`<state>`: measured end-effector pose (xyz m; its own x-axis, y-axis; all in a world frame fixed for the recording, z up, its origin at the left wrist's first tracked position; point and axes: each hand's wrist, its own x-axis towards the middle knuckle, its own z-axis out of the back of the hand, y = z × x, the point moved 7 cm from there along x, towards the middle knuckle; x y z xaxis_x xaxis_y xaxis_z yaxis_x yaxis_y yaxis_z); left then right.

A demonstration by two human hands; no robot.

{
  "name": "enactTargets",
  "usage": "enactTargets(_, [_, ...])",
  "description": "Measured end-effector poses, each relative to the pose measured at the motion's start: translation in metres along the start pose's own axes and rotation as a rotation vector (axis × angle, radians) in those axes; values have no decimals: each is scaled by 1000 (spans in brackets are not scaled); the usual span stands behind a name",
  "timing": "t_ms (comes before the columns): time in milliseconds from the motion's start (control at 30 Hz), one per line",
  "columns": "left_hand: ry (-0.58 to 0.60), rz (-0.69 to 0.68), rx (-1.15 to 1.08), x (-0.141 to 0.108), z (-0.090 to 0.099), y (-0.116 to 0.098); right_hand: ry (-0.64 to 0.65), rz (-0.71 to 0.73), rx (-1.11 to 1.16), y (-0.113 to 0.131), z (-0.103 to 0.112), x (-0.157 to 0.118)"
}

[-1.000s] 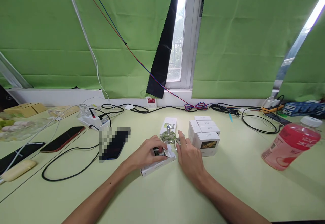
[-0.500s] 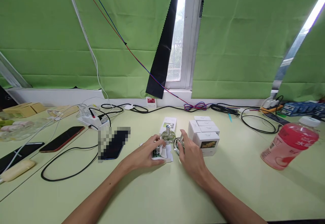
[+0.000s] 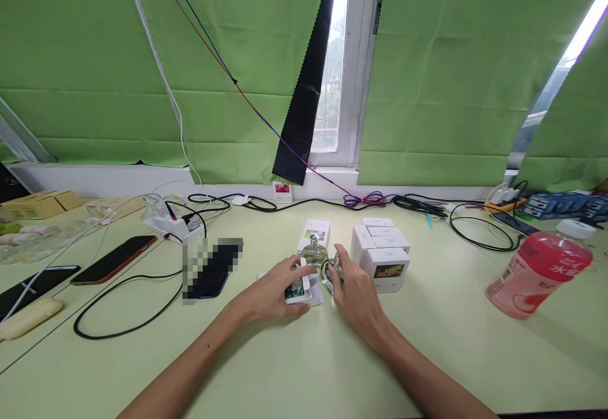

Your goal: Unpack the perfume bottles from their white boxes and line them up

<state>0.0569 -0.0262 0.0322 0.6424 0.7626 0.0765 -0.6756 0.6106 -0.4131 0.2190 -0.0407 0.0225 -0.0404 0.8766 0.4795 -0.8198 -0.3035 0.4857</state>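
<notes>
My left hand (image 3: 280, 289) grips a small white carton (image 3: 297, 289) that lies on the table with its flaps open towards the right. The fingers of my right hand (image 3: 354, 292) are closed round a round glass perfume bottle (image 3: 327, 275), tilted beside the carton's open end and partly hidden by the fingers. Just behind, a second perfume bottle (image 3: 314, 253) with a silver neck stands upright. A flat white box (image 3: 316, 230) with a green picture lies behind it. To the right of my right hand sits a cluster of several white boxes (image 3: 387, 264).
A pink drink bottle (image 3: 534, 273) stands at the right. Phones, one a red-edged phone (image 3: 116, 259), lie at the left with a looping black cable (image 3: 118, 335) and a white power strip (image 3: 168, 224). More cables (image 3: 420, 204) run along the wall.
The perfume bottle in my right hand has shifted slightly left, closer to the carton's open end. My left fingers have moved a little over the carton, whose flaps have shifted.
</notes>
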Motion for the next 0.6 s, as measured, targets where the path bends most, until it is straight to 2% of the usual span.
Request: enactTargets(600, [-12, 20, 4, 0, 3, -4, -121, 5, 250, -2, 3, -2])
